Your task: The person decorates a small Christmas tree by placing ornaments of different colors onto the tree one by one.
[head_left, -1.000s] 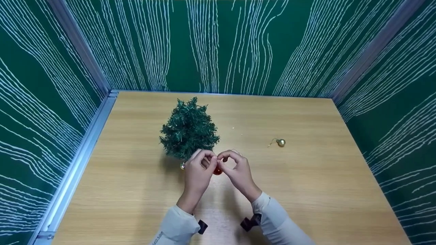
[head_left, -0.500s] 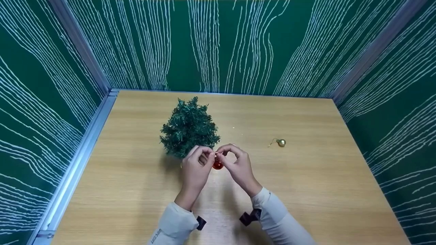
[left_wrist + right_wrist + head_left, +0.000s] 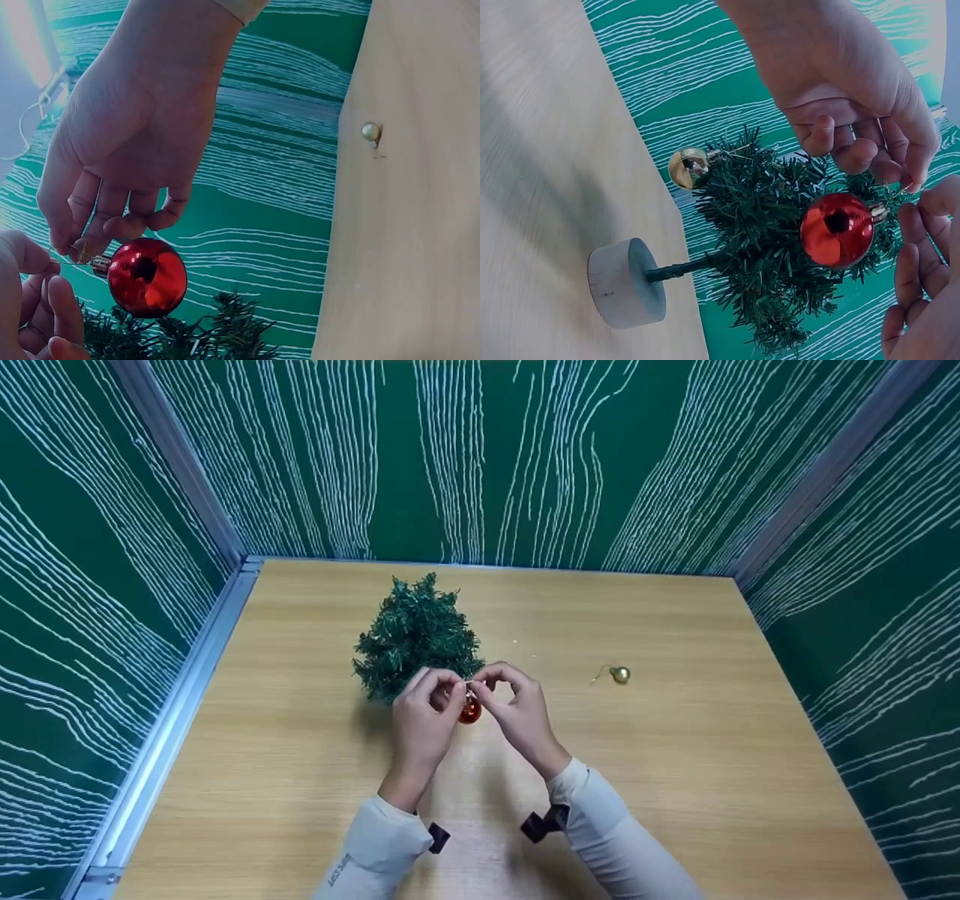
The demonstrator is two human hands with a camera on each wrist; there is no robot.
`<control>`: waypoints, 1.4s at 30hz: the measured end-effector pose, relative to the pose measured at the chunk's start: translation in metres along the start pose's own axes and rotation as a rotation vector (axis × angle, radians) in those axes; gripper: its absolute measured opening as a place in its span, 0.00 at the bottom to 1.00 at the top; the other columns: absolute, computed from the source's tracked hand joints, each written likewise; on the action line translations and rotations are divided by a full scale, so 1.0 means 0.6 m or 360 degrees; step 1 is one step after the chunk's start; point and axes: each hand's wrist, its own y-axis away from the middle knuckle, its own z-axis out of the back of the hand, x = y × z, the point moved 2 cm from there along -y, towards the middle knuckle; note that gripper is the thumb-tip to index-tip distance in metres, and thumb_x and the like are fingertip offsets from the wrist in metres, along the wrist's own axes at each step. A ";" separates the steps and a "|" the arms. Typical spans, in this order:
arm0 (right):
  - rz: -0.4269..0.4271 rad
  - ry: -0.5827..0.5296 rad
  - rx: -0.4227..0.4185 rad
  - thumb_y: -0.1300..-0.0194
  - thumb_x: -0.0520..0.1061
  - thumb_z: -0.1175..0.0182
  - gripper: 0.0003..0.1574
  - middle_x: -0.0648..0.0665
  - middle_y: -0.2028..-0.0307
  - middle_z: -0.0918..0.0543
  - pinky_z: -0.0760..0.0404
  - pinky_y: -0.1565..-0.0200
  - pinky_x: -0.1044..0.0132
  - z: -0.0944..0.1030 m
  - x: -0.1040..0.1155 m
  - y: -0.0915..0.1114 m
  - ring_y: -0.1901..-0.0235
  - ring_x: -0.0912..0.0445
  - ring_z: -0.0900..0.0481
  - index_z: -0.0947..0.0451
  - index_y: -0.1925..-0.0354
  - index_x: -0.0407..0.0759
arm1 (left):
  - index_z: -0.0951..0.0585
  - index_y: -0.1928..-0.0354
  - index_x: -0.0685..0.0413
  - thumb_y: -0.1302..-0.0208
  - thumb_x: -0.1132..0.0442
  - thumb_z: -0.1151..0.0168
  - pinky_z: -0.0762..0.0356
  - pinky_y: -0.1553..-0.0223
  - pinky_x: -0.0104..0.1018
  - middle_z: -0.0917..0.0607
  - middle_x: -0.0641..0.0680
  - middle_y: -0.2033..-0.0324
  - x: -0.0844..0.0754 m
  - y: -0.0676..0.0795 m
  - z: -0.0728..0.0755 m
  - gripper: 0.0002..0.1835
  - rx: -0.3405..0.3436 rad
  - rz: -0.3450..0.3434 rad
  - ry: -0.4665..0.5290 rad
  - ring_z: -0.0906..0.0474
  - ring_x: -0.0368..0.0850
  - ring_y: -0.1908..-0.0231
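Note:
Between both hands, in front of the tree, hangs a shiny red Christmas bauble (image 3: pixel 469 711) with a gold cap. The left hand (image 3: pixel 421 720) and right hand (image 3: pixel 525 718) pinch its thin gold string between thumb and finger, fingertips close together above the cap. In the right wrist view the bauble (image 3: pixel 838 229) overlaps the branches of the small green artificial Christmas tree (image 3: pixel 769 225). A gold bauble (image 3: pixel 688 168) hangs on the tree's lower side, hidden from the head view by the left hand. The left wrist view shows the string (image 3: pixel 73 259) stretched between the fingertips.
Another gold bauble (image 3: pixel 620 675) with a string loop lies on the wooden table (image 3: pixel 675 780), right of the tree. A round pale base (image 3: pixel 626 283) supports the tree. Green walls (image 3: pixel 525 457) with white wavy lines enclose the table's back and sides.
Both hands have moved forward and slightly left toward the tree, carrying the red bauble, which shows more fully below the fingertips. The tree and the loose gold bauble stay in place.

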 end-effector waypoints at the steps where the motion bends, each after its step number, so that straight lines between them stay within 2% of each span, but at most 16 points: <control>1: -0.0003 0.0000 0.0001 0.36 0.34 0.37 0.03 0.44 0.69 0.17 0.26 0.56 0.60 -0.001 0.001 -0.001 0.66 0.59 0.26 0.19 0.65 0.32 | 0.18 0.67 0.52 0.38 0.63 0.33 0.24 0.73 0.29 0.21 0.46 0.73 0.000 -0.002 0.001 0.02 -0.0007 -0.0001 0.0001 0.26 0.36 0.77; 10: -0.0027 -0.0040 0.0002 0.35 0.33 0.38 0.03 0.48 0.70 0.19 0.28 0.59 0.65 -0.008 0.008 -0.016 0.67 0.59 0.26 0.19 0.66 0.33 | 0.19 0.68 0.53 0.37 0.65 0.35 0.25 0.73 0.30 0.21 0.47 0.72 -0.003 -0.020 0.004 0.03 -0.0032 0.0013 0.0049 0.27 0.38 0.76; 17: -0.0115 -0.0163 0.0013 0.35 0.33 0.39 0.04 0.52 0.69 0.20 0.28 0.56 0.64 -0.012 0.005 -0.031 0.65 0.59 0.25 0.21 0.65 0.29 | 0.19 0.68 0.54 0.36 0.65 0.36 0.27 0.72 0.30 0.21 0.48 0.72 -0.002 -0.024 0.001 0.03 0.0046 0.0139 0.0180 0.27 0.39 0.75; 23: -0.0130 -0.0179 0.0022 0.35 0.33 0.39 0.05 0.55 0.70 0.21 0.29 0.56 0.65 -0.012 0.004 -0.039 0.65 0.59 0.26 0.22 0.65 0.28 | 0.20 0.69 0.55 0.38 0.67 0.37 0.28 0.73 0.29 0.21 0.48 0.72 -0.001 -0.027 0.001 0.02 0.0054 0.0166 0.0183 0.27 0.39 0.75; 29: -0.0154 -0.0223 0.0036 0.36 0.33 0.39 0.06 0.56 0.71 0.22 0.29 0.60 0.67 -0.012 0.001 -0.053 0.67 0.61 0.26 0.23 0.64 0.26 | 0.20 0.68 0.55 0.38 0.65 0.37 0.28 0.74 0.29 0.22 0.49 0.73 0.001 -0.043 0.008 0.03 0.0046 0.0188 0.0170 0.27 0.39 0.76; 37: -0.0143 -0.0228 0.0041 0.36 0.34 0.38 0.04 0.54 0.71 0.20 0.28 0.61 0.66 -0.029 -0.046 -0.078 0.68 0.58 0.26 0.21 0.64 0.30 | 0.20 0.69 0.55 0.38 0.65 0.36 0.28 0.71 0.30 0.21 0.50 0.72 0.003 -0.064 0.021 0.03 -0.0057 0.0173 0.0078 0.27 0.40 0.75; 40: -0.0128 -0.0202 0.0040 0.35 0.36 0.37 0.04 0.52 0.70 0.19 0.28 0.60 0.66 -0.031 -0.048 -0.085 0.67 0.56 0.26 0.19 0.63 0.34 | 0.20 0.68 0.55 0.38 0.64 0.36 0.29 0.72 0.31 0.21 0.50 0.73 0.005 -0.070 0.025 0.03 -0.0086 0.0183 0.0062 0.27 0.40 0.75; 42: -0.0137 -0.0176 0.0041 0.35 0.37 0.37 0.05 0.52 0.70 0.20 0.28 0.60 0.67 -0.031 -0.031 -0.086 0.67 0.56 0.26 0.19 0.63 0.34 | 0.20 0.68 0.54 0.38 0.63 0.36 0.29 0.71 0.31 0.21 0.50 0.73 0.006 -0.073 0.027 0.03 -0.0100 0.0188 0.0042 0.27 0.40 0.75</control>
